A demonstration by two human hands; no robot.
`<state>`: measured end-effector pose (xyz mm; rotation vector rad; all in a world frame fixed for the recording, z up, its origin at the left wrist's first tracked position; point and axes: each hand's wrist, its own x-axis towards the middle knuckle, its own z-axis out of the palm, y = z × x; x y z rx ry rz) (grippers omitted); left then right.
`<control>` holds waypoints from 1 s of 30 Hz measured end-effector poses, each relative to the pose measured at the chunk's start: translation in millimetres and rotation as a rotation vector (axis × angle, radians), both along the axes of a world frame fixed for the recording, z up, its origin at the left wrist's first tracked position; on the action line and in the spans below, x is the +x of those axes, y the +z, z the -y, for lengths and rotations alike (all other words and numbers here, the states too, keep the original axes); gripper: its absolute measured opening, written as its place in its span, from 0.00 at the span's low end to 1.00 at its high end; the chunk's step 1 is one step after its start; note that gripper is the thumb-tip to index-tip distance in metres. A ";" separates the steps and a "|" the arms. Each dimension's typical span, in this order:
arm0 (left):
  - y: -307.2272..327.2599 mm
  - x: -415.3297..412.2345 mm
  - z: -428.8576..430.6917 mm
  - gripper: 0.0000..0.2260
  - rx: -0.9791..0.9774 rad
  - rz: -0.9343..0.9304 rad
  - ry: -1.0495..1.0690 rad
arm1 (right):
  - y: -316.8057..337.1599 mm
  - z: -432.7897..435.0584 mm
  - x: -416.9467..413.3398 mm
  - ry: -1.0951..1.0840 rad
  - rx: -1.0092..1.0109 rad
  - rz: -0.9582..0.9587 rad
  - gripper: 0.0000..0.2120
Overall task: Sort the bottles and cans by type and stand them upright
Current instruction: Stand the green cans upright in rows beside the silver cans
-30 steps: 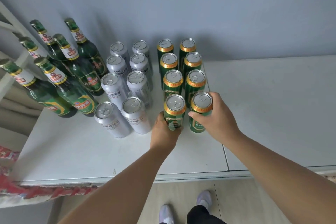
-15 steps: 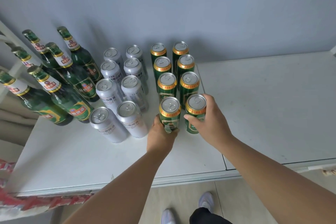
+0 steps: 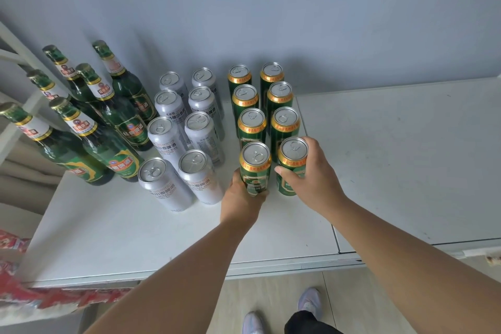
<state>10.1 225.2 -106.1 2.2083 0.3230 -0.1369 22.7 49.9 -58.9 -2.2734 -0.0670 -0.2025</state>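
In the head view, 8 green cans stand upright in 2 columns of 4 on the white table (image 3: 135,238), and the front pair sits straight ahead of both hands, long axes vertical. The left hand (image 3: 241,198) wraps its curled fingers round the lower body of the left green can (image 3: 254,168). The right hand (image 3: 311,182) grips the right green can (image 3: 291,163) from its right side, thumb across the front. Each hand is nearest its own can, so letting go looks like the next call. The silver cans (image 3: 173,144) and the green bottles (image 3: 108,130) stand upright to the left in their own groups. Against 1.0 s and 0.5 s ago, the grips and the 2 cans' places match; only the camera has shifted.
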 end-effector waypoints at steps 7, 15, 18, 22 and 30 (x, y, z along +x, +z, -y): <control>-1.4 -0.6 -0.6 0.28 0.028 -0.008 -0.003 | -1.4 1.1 -3.9 -0.031 0.014 -0.009 0.35; 2.1 4.5 -3.2 0.29 0.053 -0.067 -0.014 | -2.1 -3.3 -5.6 -0.061 0.059 -0.028 0.36; 4.2 4.2 -3.3 0.29 0.019 -0.086 -0.014 | 0.4 -5.8 -6.0 -0.076 0.072 -0.037 0.37; 10.5 7.5 -4.4 0.30 0.007 -0.119 -0.025 | 4.7 -4.1 -6.9 -0.065 0.048 -0.057 0.38; 26.5 -5.3 -16.5 0.23 0.000 -0.065 -0.075 | 10.8 -12.6 -15.6 -0.144 0.031 -0.022 0.35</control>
